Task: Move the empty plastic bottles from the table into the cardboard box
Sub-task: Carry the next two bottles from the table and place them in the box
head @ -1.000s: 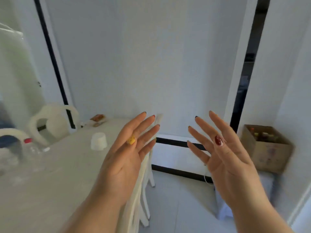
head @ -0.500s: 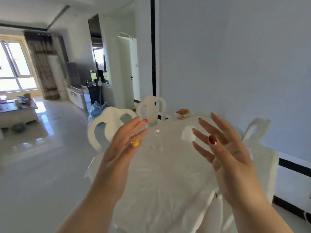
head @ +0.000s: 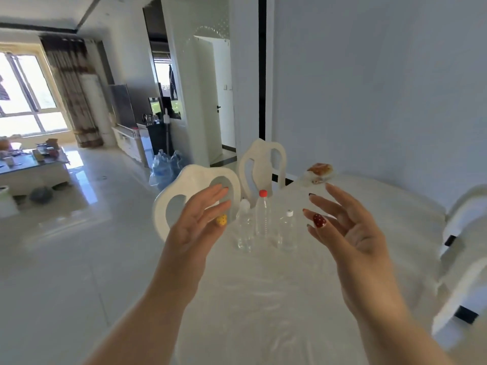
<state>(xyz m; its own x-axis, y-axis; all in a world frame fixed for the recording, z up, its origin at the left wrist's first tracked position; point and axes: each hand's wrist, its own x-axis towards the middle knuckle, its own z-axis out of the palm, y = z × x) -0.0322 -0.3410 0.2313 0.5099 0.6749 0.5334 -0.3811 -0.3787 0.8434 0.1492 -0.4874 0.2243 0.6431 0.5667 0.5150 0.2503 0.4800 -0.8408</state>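
Observation:
Three clear empty plastic bottles stand upright close together on the white table (head: 276, 299). The tallest bottle (head: 263, 214) has a red cap. A shorter white-capped bottle (head: 244, 227) stands to its left and another white-capped bottle (head: 287, 230) to its right. My left hand (head: 197, 225) is raised left of the bottles, fingers apart and holding nothing. My right hand (head: 345, 227) is raised right of them, also spread and holding nothing. Neither hand touches a bottle. The cardboard box is out of view.
White chairs stand along the table's left side (head: 195, 180), at its far end (head: 263, 159) and on its right side (head: 463, 233). A plate of food (head: 319, 171) sits at the table's far edge. Large blue water jugs (head: 164, 167) stand on the floor beyond.
The view has swung left, from the corner with the cardboard box to the table. The three bottles now stand between my hands. Both hands stay raised and spread.

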